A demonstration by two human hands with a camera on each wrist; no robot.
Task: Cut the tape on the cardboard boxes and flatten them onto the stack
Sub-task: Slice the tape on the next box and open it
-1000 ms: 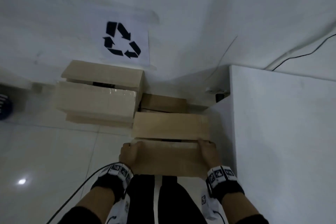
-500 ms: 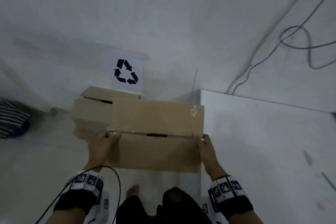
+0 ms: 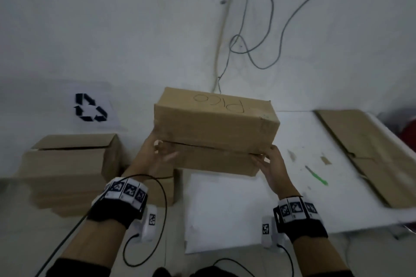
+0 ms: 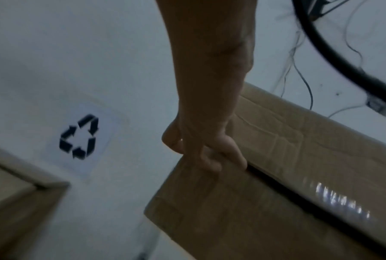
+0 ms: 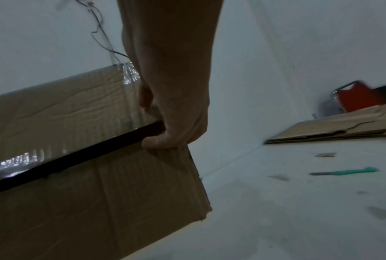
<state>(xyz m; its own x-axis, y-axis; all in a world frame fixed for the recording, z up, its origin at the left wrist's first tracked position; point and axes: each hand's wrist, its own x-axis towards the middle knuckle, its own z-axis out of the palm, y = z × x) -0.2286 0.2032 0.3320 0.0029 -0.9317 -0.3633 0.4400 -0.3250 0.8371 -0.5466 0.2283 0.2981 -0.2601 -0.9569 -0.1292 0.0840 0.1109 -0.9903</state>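
Brown cardboard box marked with handwritten letters is held in the air between both hands, above the near-left corner of the white counter. Half a second ago the same box sat lower, in front of the floor cartons, with the counter off to the right; one second ago it was lower again, near the floor. It has therefore been raised and carried rightward toward the counter. Judgement: the fetch step is nearly complete and set-down for cutting comes next.

Left hand grips the box's left end, fingers curled over the edge at the flap seam. Right hand grips the right end, fingertips hooked into the dark gap between the flaps. Clear shiny tape spans that seam and appears uncut, though the gap is partly open.

Count:
- one box in hand
- at least two further brown cartons on the floor beyond the left hand; blur prevents a firm count
- one pile of flattened brown cardboard on the counter, well to the right of the right hand; sheet number cannot be told
- one green-handled cutter on the counter, between the right hand and that pile
- one printed recycling sign on the wall beyond the left hand
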